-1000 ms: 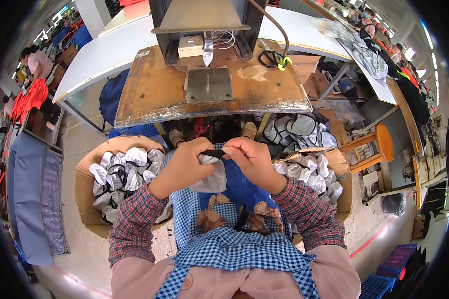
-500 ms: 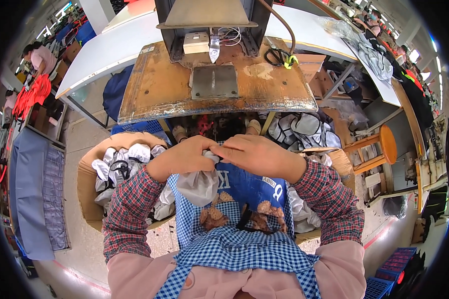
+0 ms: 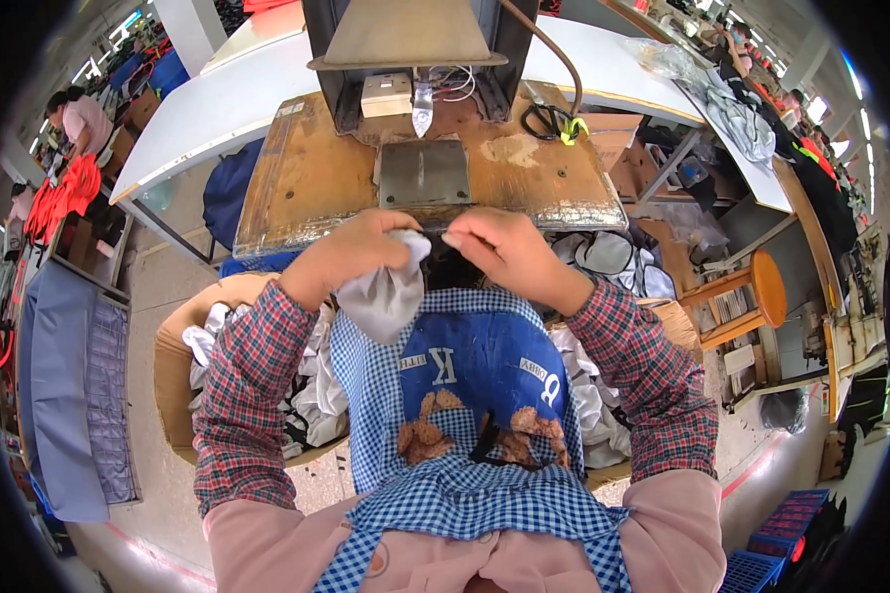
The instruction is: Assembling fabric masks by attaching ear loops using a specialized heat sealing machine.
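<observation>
A small pale grey fabric piece is hanging bunched and soft between a worker's two hands, just in front of the near edge of a worn wooden desk and above a blue-and-white checked apron. The left hand is clenching the upper part of the cloth, fingers curled tightly around it. The right hand is pinching closed on a thin dark strip at the cloth's top edge, possibly a band or trim, though the view is too small to tell. Both forearms are wearing red plaid sleeves.

On the desk just beyond the hands, a square grey metal plate is lying flat, with a dark machine standing behind it and a small cream box sitting at the machine's base. Black-handled scissors are lying at the desk's far right. A cardboard box filled with more grey and white pieces is sitting on the floor to the person's left, and a further heap is lying to the right. A round wooden stool is standing further right.
</observation>
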`<state>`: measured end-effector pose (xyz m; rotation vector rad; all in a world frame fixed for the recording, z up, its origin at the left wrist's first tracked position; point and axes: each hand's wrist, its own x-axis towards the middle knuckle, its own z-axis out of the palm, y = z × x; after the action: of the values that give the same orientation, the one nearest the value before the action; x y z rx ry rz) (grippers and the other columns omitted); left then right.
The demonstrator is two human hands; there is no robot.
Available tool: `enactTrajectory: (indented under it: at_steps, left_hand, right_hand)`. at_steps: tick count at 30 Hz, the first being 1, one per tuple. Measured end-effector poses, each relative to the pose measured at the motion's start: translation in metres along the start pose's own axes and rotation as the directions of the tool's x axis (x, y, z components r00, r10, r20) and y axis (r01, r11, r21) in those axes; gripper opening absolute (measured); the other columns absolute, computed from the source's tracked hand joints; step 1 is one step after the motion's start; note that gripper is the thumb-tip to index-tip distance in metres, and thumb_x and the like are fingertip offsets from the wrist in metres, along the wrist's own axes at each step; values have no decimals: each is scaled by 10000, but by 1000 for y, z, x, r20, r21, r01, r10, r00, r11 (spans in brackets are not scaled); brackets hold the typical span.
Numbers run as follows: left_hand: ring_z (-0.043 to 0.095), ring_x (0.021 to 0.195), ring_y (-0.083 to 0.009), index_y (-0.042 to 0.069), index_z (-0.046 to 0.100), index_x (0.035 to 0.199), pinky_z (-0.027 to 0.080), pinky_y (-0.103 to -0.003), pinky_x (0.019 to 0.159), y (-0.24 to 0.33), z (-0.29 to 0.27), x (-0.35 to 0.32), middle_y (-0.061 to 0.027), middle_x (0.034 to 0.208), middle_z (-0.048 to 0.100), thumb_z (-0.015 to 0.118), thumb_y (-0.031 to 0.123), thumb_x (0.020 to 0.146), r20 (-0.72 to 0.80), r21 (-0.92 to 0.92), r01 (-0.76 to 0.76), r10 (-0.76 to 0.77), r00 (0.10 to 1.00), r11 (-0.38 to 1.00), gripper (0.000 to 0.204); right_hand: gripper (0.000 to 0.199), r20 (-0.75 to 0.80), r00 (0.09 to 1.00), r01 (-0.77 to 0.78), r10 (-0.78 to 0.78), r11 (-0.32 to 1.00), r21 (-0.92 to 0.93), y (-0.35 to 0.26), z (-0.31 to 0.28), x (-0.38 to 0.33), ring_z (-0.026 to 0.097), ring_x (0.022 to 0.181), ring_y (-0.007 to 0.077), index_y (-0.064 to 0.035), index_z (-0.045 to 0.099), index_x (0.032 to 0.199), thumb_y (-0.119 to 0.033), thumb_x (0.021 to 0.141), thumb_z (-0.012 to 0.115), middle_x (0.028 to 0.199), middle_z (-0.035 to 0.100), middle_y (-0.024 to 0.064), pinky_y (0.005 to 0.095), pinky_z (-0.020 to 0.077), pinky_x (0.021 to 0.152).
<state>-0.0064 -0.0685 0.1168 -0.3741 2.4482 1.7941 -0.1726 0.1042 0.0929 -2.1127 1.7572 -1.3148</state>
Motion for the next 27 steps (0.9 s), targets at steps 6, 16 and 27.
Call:
enactTrajectory:
  at_steps: [6, 16, 27]
  left_hand:
    - [569, 737, -116, -36, 610, 1050, 466, -229, 682, -11, -43, 38, -40, 868, 613, 536, 105, 653, -88, -207, 24, -43, 995, 978, 428]
    - [431, 608, -119, 15, 495, 601, 391, -262, 576, -28, -90, 89, -20, 652, 485, 501, 102, 666, -146, 52, -194, 199, 969, 980, 108]
    - [457, 662, -84, 61, 507, 632, 396, -239, 610, -18, -103, 98, 9, 680, 501, 520, 136, 799, -217, -58, -133, 117, 969, 989, 184]
  right_hand:
    - [162, -75, 961, -249, 265, 953, 175, 29, 4, 27, 522, 565, 152, 7, 612, 917, -154, 931, 614, 671, 570, 107, 298, 438, 546]
    - [217, -21, 941, -324, 339, 915, 241, 71, 5, 67, 559, 685, 56, -11, 613, 946, -223, 980, 581, 735, 577, -13, 234, 498, 652]
    - [246, -97, 949, -263, 300, 924, 278, 93, 2, 91, 564, 613, 84, 4, 627, 903, -234, 960, 606, 676, 593, 20, 257, 488, 591]
